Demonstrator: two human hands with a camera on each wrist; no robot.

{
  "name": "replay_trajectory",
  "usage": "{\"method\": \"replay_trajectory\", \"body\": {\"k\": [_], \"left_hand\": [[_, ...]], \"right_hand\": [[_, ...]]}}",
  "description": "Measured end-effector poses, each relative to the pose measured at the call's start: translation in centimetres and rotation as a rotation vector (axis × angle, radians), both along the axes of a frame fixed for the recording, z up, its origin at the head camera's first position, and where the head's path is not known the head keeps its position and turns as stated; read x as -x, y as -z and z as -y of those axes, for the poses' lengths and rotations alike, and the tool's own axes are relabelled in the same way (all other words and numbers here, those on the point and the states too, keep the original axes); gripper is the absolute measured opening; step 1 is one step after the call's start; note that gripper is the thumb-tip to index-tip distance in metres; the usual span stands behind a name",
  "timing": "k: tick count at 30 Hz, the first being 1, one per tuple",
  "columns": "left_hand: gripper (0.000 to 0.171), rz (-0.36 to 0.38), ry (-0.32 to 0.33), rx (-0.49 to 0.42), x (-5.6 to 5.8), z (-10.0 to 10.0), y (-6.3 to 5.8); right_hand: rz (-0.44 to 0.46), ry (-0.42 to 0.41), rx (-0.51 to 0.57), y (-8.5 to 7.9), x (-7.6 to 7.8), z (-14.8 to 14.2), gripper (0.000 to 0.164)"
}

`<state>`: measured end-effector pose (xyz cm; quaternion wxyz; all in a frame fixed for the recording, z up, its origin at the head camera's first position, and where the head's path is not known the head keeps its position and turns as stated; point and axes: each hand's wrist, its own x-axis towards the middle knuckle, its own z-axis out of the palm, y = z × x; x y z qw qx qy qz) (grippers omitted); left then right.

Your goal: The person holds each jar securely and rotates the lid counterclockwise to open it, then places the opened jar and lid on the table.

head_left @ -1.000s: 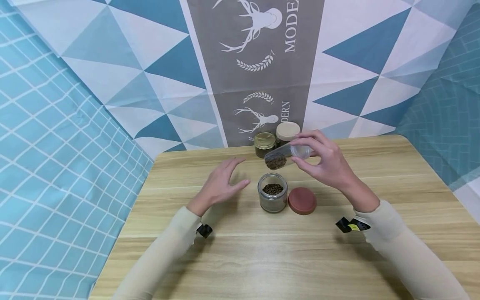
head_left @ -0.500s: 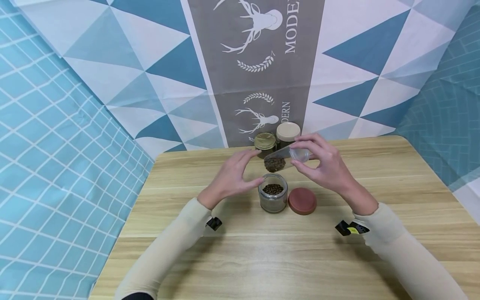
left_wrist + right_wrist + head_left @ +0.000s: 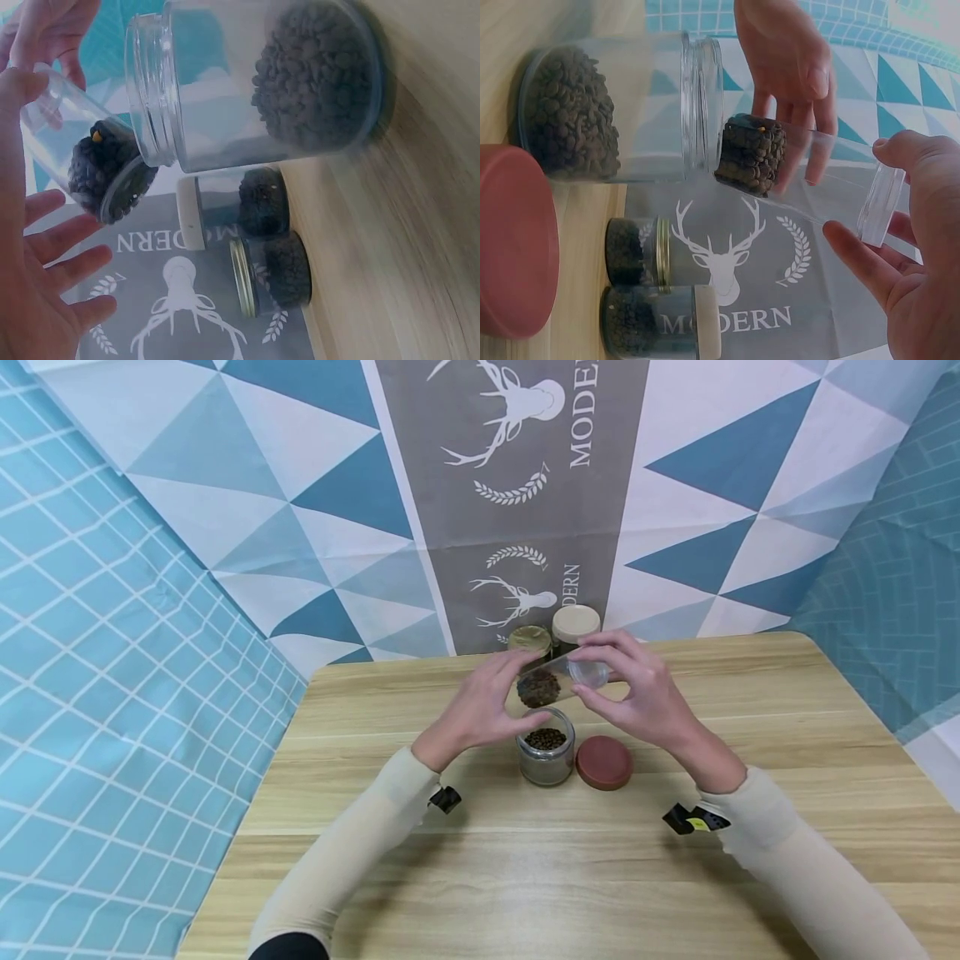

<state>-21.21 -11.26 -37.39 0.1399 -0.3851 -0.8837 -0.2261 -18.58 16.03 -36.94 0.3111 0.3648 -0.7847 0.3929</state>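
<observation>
My right hand (image 3: 641, 693) pinches a clear plastic canister (image 3: 810, 169) by its capped end between thumb and fingers. It is tilted, with dark brown beans (image 3: 751, 156) gathered at the lower, far end and a small orange fleck among them. My left hand (image 3: 480, 706) is around that lower end, fingers extended and spread, thumb apart from them. Below stands an uncovered glass jar (image 3: 546, 767), partly filled with similar beans (image 3: 315, 79). The canister's lower end is close over the jar's mouth. A round red lid (image 3: 604, 762) lies right beside the jar.
Behind the hands, against the wall cloth, stand a small jar with a gold lid (image 3: 529, 640) and a taller jar with a cream lid (image 3: 576, 622), both with dark contents. The wooden table (image 3: 555, 877) ends at the patterned backdrop (image 3: 517, 468).
My left hand has moved right and slightly up, from beside the jar to the canister's lower end. My right hand has shifted slightly left with the canister. Jar and lid stay put.
</observation>
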Motion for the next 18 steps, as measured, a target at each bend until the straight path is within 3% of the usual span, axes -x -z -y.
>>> {"method": "replay_trajectory", "body": {"k": [18], "left_hand": [[0.091,0.007,0.034,-0.027,0.3,-1.3,0.2]], "right_hand": [[-0.039,-0.080,0.041,0.0,-0.2,1.8,0.047]]}}
